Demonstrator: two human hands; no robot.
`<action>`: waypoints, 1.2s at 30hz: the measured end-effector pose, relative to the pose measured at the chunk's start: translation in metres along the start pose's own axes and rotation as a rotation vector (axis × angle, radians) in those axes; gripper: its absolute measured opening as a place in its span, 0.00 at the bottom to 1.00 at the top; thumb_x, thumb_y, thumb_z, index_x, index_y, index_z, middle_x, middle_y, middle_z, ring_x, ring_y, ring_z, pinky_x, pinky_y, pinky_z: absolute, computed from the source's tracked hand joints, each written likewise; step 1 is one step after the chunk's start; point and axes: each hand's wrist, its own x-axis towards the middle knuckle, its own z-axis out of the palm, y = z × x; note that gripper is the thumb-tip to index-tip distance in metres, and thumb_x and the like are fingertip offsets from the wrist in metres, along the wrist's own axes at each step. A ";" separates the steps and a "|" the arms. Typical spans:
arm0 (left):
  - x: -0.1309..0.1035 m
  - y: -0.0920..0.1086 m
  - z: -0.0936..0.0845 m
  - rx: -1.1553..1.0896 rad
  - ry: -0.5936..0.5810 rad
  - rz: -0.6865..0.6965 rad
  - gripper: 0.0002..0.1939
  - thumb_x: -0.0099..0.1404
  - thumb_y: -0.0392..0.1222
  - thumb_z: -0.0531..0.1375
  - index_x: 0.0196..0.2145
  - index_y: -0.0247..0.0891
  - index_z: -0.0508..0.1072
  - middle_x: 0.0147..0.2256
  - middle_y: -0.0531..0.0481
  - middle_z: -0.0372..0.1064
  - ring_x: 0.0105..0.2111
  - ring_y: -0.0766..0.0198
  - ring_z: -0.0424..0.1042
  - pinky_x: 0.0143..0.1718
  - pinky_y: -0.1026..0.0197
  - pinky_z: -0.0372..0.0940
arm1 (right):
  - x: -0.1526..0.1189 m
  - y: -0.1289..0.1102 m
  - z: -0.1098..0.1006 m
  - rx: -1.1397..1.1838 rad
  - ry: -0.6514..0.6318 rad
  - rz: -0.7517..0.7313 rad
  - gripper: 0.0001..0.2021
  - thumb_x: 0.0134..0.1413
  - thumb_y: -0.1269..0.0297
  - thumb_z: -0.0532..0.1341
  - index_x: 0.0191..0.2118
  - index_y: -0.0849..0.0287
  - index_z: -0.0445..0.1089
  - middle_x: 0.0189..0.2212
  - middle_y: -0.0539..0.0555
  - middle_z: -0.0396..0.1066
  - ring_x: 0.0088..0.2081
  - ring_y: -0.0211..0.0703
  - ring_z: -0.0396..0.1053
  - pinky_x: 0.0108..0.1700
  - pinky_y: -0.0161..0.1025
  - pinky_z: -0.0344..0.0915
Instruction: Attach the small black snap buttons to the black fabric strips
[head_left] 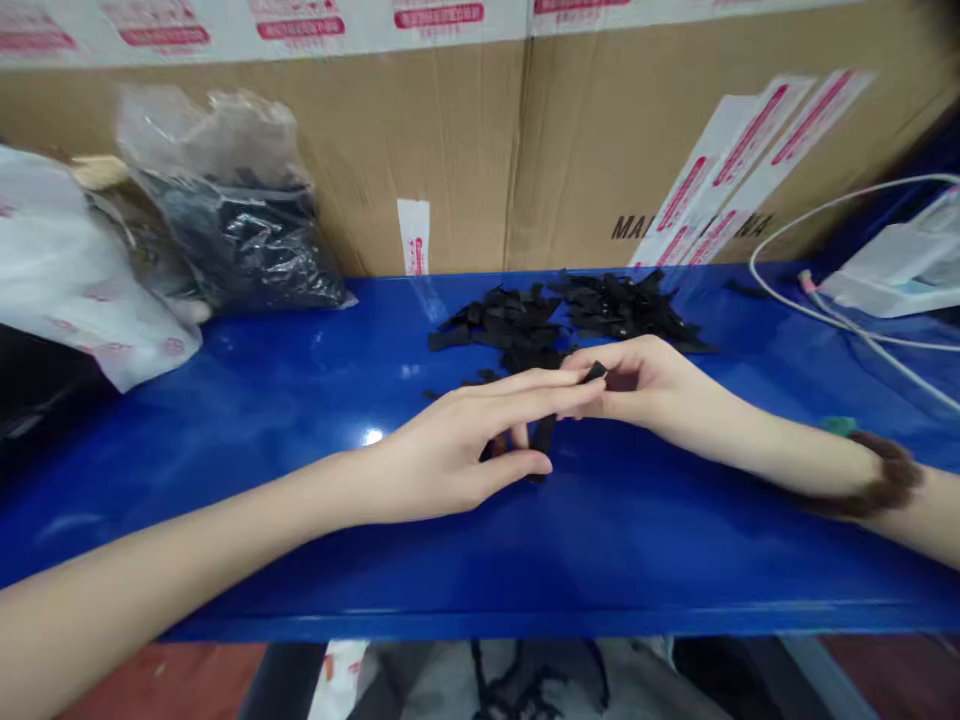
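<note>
Both hands meet above the blue table point(420, 570), in front of loose black strips. My left hand point(472, 435) is closed around a small black strip point(544, 434), which shows between its thumb and fingers. At the left fingertips, my right hand point(641, 380) pinches with thumb and forefinger, where a dark end of black material pokes up. Whether that end belongs to the same strip cannot be seen. Just beyond the hands lie a left pile of black strips point(502, 318) and a right pile of black strips point(626, 305).
Cardboard point(450, 130) with red-printed white tape stands along the back. A clear bag of dark pieces point(262, 235) and a white plastic bag point(97, 270) sit at the left. On the right are a white cable point(780, 285) and a white box-like object point(900, 260).
</note>
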 end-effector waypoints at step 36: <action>0.001 -0.011 -0.024 1.063 0.087 0.008 0.13 0.69 0.45 0.53 0.41 0.38 0.75 0.40 0.50 0.74 0.42 0.58 0.72 0.40 0.58 0.67 | -0.014 0.000 -0.007 -1.183 0.028 -0.724 0.09 0.63 0.72 0.53 0.41 0.62 0.71 0.36 0.55 0.74 0.36 0.40 0.71 0.36 0.40 0.62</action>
